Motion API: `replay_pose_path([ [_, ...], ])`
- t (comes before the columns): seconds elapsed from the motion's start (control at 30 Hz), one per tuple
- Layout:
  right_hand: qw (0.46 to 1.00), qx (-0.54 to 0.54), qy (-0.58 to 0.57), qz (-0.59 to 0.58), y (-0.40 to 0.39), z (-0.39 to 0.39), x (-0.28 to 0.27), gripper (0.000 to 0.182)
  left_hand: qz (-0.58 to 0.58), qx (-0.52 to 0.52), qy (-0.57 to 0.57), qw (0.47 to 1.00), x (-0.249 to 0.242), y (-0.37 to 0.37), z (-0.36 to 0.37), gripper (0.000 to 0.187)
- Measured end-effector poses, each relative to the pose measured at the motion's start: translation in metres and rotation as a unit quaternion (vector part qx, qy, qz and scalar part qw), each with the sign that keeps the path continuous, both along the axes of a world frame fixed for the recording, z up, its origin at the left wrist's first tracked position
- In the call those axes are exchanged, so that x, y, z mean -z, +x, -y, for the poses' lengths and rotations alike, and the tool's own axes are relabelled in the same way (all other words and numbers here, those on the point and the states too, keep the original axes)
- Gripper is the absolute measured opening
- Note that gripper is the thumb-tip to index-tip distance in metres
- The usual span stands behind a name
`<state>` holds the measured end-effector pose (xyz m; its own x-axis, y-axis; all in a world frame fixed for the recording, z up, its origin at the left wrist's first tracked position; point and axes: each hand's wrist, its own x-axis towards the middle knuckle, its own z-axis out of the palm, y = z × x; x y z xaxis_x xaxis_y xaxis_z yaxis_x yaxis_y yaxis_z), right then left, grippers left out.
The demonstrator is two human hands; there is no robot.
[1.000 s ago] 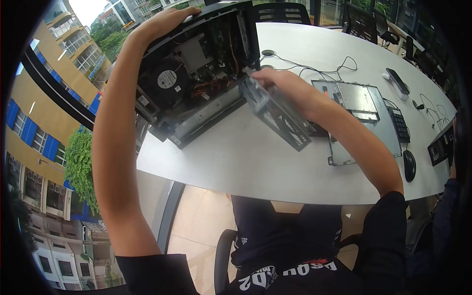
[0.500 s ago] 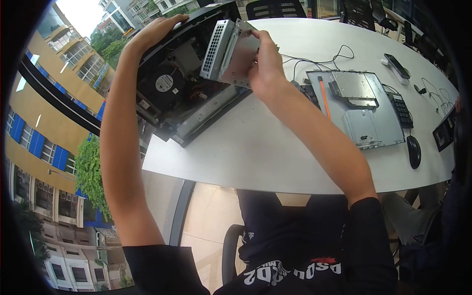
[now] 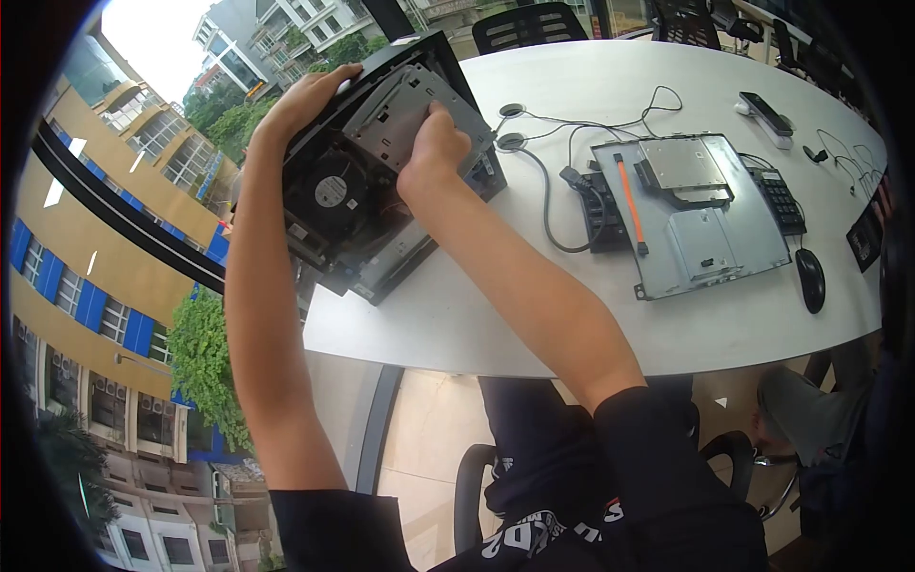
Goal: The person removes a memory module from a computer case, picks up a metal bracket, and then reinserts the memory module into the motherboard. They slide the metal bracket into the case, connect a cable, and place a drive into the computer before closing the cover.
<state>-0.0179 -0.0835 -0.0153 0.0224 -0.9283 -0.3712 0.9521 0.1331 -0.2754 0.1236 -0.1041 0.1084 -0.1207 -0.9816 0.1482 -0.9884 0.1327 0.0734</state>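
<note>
An open black computer case (image 3: 391, 270) lies at the table's left end, with a round fan (image 3: 331, 192) inside. My left hand (image 3: 319, 93) rests over the case's upper left edge, its fingers wrapped on the rim. A flat silver metal bracket (image 3: 391, 112) lies over the upper part of the case opening. My right hand (image 3: 437, 148) holds this bracket at its lower side, fingers closed and partly hidden. What lies beneath the bracket is hidden.
On the white table (image 3: 515, 315) are a metal side panel (image 3: 667, 229) with a silver drive (image 3: 681, 164) and orange strip (image 3: 631, 205), a black power strip (image 3: 602, 214), cables, keypad phone (image 3: 777, 202), mouse (image 3: 810, 280) and smartphone (image 3: 765, 112). A person's leg (image 3: 810, 410) shows at lower right.
My right hand has moved left and down with the bracket, which was tilted up at the case's right side and now lies flatter over the opening. My left hand stays on the rim.
</note>
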Motion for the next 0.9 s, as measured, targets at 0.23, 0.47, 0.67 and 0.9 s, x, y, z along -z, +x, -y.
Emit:
replay_pose_path([
  [0.23, 0.995, 0.0, 0.008, 0.1, -0.011, -0.011, -0.011, 0.052, 0.025, 0.008, -0.013, 1.0, 0.001, 0.006, 0.004, 0.047],
  [0.47, 0.995, -0.007, 0.008, 0.098, -0.012, -0.01, -0.011, 0.059, -0.002, -0.007, -0.02, 1.0, 0.002, 0.0, 0.0, 0.045],
  [0.67, 0.99, -0.024, -0.012, 0.141, -0.014, -0.004, -0.017, 0.051, 0.037, -0.005, -0.017, 0.999, 0.001, 0.002, 0.001, 0.047],
  [0.9, 0.993, -0.035, -0.032, 0.109, -0.012, 0.004, -0.018, 0.059, 0.007, -0.022, -0.01, 1.0, 0.0, 0.002, 0.003, 0.047],
])
